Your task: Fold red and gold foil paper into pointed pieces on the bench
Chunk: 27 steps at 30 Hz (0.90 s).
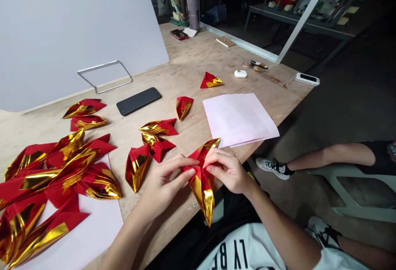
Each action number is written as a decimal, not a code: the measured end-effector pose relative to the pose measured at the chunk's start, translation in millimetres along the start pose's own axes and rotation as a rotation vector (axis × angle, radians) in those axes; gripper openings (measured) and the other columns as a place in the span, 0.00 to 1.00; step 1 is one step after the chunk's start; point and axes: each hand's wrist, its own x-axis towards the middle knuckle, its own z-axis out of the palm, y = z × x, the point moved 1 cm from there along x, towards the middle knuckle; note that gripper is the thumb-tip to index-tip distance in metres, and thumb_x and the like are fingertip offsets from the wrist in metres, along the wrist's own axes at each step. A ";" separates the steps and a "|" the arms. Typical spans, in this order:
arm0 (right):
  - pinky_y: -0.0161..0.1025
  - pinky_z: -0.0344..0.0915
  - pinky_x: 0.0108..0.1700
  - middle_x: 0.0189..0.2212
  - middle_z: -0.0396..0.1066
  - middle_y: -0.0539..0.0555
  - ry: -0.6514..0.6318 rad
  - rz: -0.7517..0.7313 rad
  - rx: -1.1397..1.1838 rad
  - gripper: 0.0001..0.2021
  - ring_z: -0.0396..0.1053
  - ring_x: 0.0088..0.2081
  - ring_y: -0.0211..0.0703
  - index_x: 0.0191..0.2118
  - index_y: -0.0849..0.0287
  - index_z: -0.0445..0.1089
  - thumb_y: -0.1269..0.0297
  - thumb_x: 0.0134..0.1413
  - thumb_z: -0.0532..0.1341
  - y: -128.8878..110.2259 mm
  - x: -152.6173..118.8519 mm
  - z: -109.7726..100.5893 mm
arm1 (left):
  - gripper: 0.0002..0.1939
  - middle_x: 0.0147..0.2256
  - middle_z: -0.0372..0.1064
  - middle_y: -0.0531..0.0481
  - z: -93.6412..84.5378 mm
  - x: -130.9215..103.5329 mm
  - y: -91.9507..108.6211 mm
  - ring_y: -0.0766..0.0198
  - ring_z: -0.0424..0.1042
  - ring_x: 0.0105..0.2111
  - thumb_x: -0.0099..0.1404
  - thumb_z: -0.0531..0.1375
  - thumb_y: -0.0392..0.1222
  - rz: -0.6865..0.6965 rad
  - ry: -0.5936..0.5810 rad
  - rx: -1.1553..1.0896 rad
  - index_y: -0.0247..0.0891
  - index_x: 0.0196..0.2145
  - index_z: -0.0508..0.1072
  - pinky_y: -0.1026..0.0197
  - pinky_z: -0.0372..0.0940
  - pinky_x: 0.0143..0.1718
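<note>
Folded red-gold paper (204,183) was pinched between the fingers of left hand (168,179) and right hand (230,171), at the table edge, nearer the wearer than the pink sheets (239,117)

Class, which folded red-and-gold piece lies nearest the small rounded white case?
The folded piece just behind the pale pink sheets; every other lies farther from the white case.

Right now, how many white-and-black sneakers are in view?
2: upper sneaker on the floor beside the table, lower sneaker nearer the picture's bottom edge. More may be hidden.
</note>
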 end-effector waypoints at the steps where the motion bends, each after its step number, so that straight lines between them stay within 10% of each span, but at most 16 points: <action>1: 0.39 0.63 0.36 0.33 0.70 0.53 0.010 -0.002 -0.010 0.08 0.68 0.36 0.42 0.38 0.57 0.73 0.63 0.70 0.59 -0.2 0.2 0.1 | 0.10 0.40 0.77 0.46 -0.2 0.0 0.2 0.58 0.75 0.40 0.70 0.63 0.46 0.003 -0.026 0.011 0.42 0.43 0.82 0.61 0.67 0.43; 17: 0.38 0.66 0.38 0.33 0.70 0.52 0.167 -0.042 -0.055 0.06 0.68 0.36 0.40 0.40 0.57 0.73 0.67 0.69 0.59 2.5 -2.2 2.0 | 0.13 0.47 0.73 0.47 4.8 5.3 0.3 0.59 0.72 0.49 0.69 0.64 0.44 0.012 -0.068 -0.045 0.48 0.50 0.81 0.63 0.67 0.51; 27: 0.38 0.65 0.37 0.32 0.71 0.52 0.088 -0.062 -0.034 0.05 0.68 0.34 0.40 0.38 0.58 0.74 0.70 0.67 0.61 -1.9 -1.6 1.4 | 0.16 0.32 0.76 0.50 9.6 5.3 -0.4 0.67 0.73 0.31 0.58 0.74 0.41 -0.213 0.014 -0.440 0.38 0.44 0.79 0.68 0.68 0.33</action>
